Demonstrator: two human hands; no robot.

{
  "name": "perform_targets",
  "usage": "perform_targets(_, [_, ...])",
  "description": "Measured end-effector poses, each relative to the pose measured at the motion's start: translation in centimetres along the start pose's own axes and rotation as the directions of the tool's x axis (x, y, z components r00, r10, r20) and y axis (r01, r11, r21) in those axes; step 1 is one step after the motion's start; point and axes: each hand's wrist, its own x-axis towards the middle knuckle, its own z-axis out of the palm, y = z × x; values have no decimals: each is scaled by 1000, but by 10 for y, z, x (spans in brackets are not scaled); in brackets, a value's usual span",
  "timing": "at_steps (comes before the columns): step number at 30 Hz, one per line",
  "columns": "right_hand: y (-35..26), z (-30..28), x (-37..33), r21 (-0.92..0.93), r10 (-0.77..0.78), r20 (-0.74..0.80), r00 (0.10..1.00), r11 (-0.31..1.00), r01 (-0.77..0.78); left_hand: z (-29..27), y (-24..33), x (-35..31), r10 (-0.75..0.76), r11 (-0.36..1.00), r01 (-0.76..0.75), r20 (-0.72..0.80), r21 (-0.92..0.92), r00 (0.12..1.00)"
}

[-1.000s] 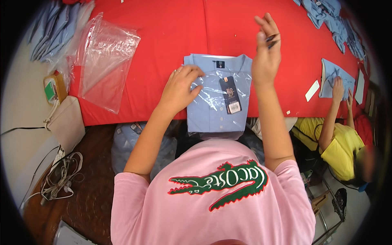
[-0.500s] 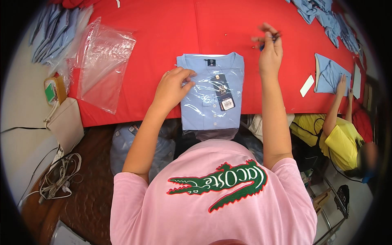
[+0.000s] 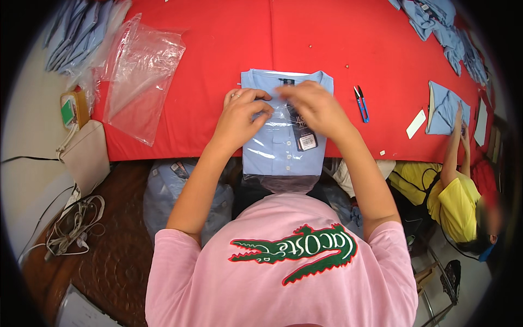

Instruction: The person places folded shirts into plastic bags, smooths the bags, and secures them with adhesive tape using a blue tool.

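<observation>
A folded light-blue shirt (image 3: 266, 147) lies in a clear plastic bag before me, its neckline facing away. A dark hang tag (image 3: 306, 143) with a white sticker shows on its right half. My left hand (image 3: 239, 119) rests over the shirt's upper left, fingers bent but apart, with nothing visible in them. Over the collar and the top of the tag is my right hand (image 3: 318, 111); its fingers are smeared by motion and hide part of the neckline. Blue-handled thread snips (image 3: 361, 103) lie on the red cloth right of the shirt.
An empty clear bag (image 3: 143, 82) lies at left, near stacked folded blue shirts (image 3: 81, 35). Loose blue garments (image 3: 436, 24) lie far right. A co-worker in yellow (image 3: 452, 210) handles another blue shirt (image 3: 444, 111) beside a white card (image 3: 415, 124). Cables (image 3: 73, 229) hang at lower left.
My right hand has put the thread snips down on the cloth and swung left over the shirt's collar. My left hand stays at the shirt's upper left.
</observation>
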Motion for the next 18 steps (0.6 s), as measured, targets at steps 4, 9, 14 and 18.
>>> perform_targets(4, [23,-3,36,-716,-199,-346,917,688,-121,2,-1,1,-22,1000,22,6,-12,1000])
perform_targets(9, [0,-29,27,-271,-92,-298,950,963,8,2,2,0,-71,997,71,0,-10,997])
perform_targets(14, [10,13,16,-648,-149,-134,980,761,27,0,4,-1,-52,998,52,0,-19,999])
perform_targets(18, [14,-6,35,-465,-186,-559,808,877,-120,-1,0,-6,-53,998,52,-8,-38,999])
